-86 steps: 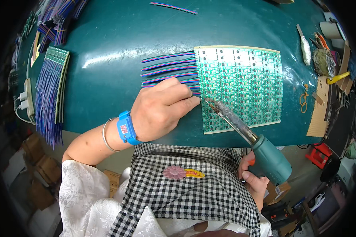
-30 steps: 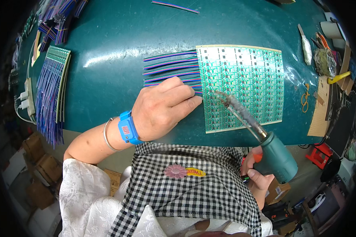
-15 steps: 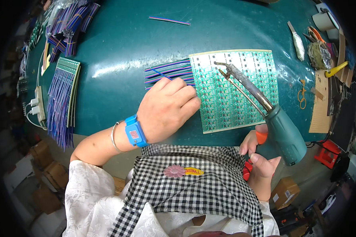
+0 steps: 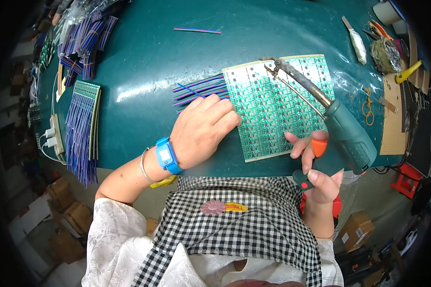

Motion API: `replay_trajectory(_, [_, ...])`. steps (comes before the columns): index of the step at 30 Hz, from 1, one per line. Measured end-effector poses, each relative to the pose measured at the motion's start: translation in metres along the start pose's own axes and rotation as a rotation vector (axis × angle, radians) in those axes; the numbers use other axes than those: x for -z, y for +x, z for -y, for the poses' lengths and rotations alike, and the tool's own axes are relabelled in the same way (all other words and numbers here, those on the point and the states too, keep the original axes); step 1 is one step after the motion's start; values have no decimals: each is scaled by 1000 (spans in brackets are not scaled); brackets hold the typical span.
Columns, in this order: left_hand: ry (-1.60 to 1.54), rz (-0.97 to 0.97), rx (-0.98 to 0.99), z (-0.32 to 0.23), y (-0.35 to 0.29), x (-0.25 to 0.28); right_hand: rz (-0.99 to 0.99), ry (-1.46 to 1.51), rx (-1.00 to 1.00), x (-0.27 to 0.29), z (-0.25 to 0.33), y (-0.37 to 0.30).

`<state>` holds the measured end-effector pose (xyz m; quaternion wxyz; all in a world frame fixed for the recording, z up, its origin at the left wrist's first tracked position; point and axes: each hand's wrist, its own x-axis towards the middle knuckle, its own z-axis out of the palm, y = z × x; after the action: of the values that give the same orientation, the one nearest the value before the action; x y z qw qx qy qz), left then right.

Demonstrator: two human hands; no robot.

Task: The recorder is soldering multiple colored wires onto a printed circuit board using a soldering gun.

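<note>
Head view: at the left edge of the circuit panel [image 4: 282,107] on the desk [image 4: 143,129], with left hand [image 4: 201,125], pressing fingers [image 4: 229,120] together at a blue wire [image 4: 190,90], cannot tell whether pinching it; with right hand [image 4: 323,188], curling around a soldering gun [image 4: 352,138] across the panel's right side.

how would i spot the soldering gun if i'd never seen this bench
On the green table, find the circuit board panel near the front edge. The soldering gun, held in the right hand, reaches over it from the lower right. Its bulky green body and orange trigger set it apart from the flat panel and thin wires.
</note>
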<state>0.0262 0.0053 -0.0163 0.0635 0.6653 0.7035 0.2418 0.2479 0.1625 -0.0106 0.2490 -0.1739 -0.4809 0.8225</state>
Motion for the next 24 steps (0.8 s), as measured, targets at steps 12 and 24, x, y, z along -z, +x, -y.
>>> replay_trajectory(12, [-235, -140, 69, 3, -6, 7, 17, -12, -2, 3, -2, -2])
replay_trajectory(24, [-241, -212, -13, 6, -17, -5, -158, -109, -198, 11, 20, -61])
